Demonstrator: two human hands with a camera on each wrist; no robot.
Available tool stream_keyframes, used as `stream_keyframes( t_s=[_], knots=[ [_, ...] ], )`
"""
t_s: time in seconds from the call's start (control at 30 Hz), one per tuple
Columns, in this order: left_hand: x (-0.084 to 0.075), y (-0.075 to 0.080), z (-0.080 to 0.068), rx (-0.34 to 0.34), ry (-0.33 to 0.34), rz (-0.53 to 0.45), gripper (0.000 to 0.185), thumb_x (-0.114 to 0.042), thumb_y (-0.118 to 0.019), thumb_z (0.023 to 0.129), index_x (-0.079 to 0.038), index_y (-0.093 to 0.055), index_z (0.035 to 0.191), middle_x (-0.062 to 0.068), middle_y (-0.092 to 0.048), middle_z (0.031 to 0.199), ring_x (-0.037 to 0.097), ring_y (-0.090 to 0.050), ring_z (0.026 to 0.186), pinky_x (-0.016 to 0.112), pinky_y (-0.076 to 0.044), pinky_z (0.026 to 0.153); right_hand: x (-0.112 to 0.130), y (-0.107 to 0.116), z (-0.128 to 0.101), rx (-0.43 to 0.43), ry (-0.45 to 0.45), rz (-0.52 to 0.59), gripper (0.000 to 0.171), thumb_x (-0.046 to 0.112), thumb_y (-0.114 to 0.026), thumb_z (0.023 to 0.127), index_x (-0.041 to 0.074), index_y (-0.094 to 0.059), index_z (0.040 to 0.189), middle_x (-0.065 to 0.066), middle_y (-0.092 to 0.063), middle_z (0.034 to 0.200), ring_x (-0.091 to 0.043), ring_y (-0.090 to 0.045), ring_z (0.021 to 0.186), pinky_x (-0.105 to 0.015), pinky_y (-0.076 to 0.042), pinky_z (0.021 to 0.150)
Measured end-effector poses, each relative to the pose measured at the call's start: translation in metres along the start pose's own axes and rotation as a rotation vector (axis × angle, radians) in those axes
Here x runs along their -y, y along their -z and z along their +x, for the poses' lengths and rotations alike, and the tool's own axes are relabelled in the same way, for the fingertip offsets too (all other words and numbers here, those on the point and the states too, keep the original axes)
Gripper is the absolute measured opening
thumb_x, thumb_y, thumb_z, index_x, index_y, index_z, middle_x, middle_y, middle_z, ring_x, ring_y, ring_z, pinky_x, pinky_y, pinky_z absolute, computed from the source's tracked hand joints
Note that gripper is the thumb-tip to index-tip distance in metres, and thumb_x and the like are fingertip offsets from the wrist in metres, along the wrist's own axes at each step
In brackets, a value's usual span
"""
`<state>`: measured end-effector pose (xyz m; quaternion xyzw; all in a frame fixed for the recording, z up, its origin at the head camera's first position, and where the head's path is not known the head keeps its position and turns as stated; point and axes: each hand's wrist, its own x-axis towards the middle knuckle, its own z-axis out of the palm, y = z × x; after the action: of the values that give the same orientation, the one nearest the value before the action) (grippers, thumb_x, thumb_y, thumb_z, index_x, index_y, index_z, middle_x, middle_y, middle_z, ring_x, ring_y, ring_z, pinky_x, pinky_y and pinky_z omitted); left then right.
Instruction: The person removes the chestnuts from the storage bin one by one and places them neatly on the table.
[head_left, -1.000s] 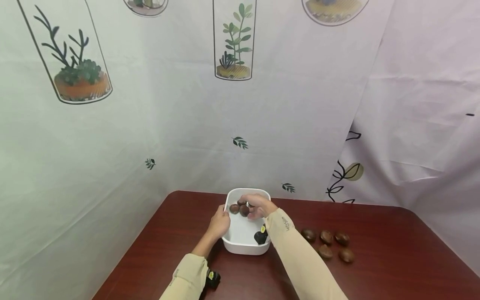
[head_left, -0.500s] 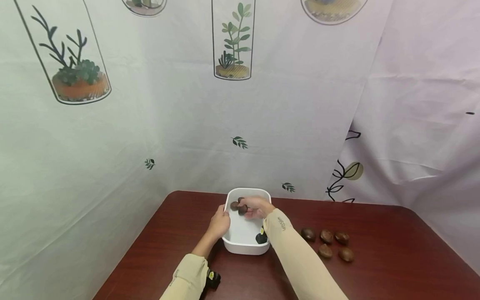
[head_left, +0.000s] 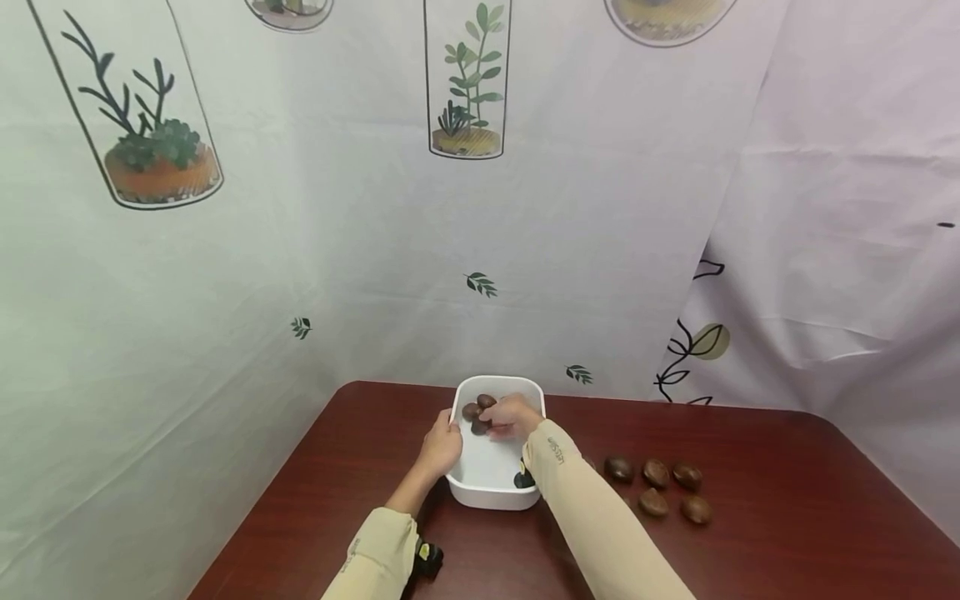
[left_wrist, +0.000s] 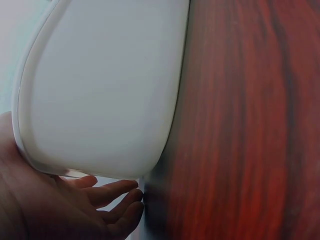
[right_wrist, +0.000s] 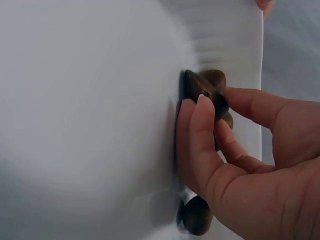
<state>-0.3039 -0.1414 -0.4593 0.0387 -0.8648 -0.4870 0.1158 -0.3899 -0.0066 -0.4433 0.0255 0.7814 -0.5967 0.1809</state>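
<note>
A white plastic tub (head_left: 491, 502) stands at the table's far middle. My left hand (head_left: 441, 446) holds its left rim, thumb over the edge; the fingers (left_wrist: 112, 197) lie along the outer wall (left_wrist: 105, 90). My right hand (head_left: 510, 417) reaches into the tub and pinches a brown chestnut (right_wrist: 206, 90) between thumb and fingers, low against the white floor (right_wrist: 90, 125). Two more chestnuts (head_left: 472, 409) lie at the tub's far left corner, and one (right_wrist: 196, 215) sits just below my fingers (right_wrist: 195, 135).
Several loose chestnuts (head_left: 656, 473) lie on the dark red wooden table (head_left: 750, 517) to the right of the tub. A printed white curtain (head_left: 375, 250) hangs close behind the table and along its left side.
My right hand has sunk a little deeper into the tub and shifted slightly left with the chestnut. The left hand stays on the rim.
</note>
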Motion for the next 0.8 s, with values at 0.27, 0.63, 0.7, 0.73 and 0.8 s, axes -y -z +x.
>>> stream_keyframes(
  t_s=[0.27, 0.63, 0.7, 0.73, 0.8],
  knots=[
    [-0.001, 0.001, -0.002, 0.002, 0.001, -0.002, 0.041, -0.010, -0.036, 0.102, 0.005, -0.045, 0.139, 0.027, -0.056, 0.134, 0.044, -0.054, 0.120, 0.057, -0.046, 0.095, 0.001, -0.002, -0.004, -0.017, 0.028, -0.096, 0.015, 0.000, -0.071, 0.083, -0.002, -0.061, 0.094, -0.004, -0.053, 0.070, -0.012, -0.057, 0.055, -0.024, -0.054, 0.057],
    [0.002, -0.001, -0.001, -0.009, -0.008, 0.008, 0.039, -0.010, -0.037, 0.102, 0.004, -0.047, 0.137, 0.026, -0.059, 0.129, 0.043, -0.056, 0.117, 0.056, -0.046, 0.094, 0.002, -0.003, -0.009, -0.001, 0.052, -0.084, 0.018, 0.002, -0.066, 0.081, -0.003, -0.058, 0.096, -0.007, -0.056, 0.077, -0.014, -0.056, 0.057, -0.025, -0.053, 0.055],
    [0.002, -0.001, -0.001, -0.012, -0.016, 0.012, 0.039, -0.010, -0.038, 0.101, 0.005, -0.048, 0.136, 0.027, -0.060, 0.128, 0.043, -0.057, 0.116, 0.056, -0.047, 0.093, 0.006, -0.002, -0.011, 0.016, 0.050, -0.066, 0.013, 0.001, -0.065, 0.081, 0.000, -0.057, 0.091, -0.006, -0.055, 0.077, -0.014, -0.056, 0.057, -0.024, -0.053, 0.056],
    [0.001, -0.001, -0.001, -0.014, -0.016, 0.009, 0.039, -0.009, -0.038, 0.101, 0.005, -0.048, 0.136, 0.027, -0.060, 0.128, 0.043, -0.057, 0.116, 0.056, -0.047, 0.093, 0.008, -0.002, -0.012, 0.025, 0.055, -0.059, 0.010, 0.001, -0.065, 0.082, 0.001, -0.057, 0.088, -0.006, -0.055, 0.076, -0.013, -0.056, 0.057, -0.023, -0.053, 0.055],
    [0.000, 0.001, -0.002, -0.017, -0.017, 0.007, 0.039, -0.009, -0.038, 0.101, 0.005, -0.048, 0.136, 0.027, -0.059, 0.128, 0.044, -0.057, 0.116, 0.056, -0.047, 0.093, 0.015, 0.000, -0.015, 0.056, 0.063, -0.041, 0.005, 0.001, -0.063, 0.082, 0.002, -0.058, 0.084, -0.005, -0.055, 0.076, -0.013, -0.056, 0.058, -0.023, -0.053, 0.057]
  ],
)
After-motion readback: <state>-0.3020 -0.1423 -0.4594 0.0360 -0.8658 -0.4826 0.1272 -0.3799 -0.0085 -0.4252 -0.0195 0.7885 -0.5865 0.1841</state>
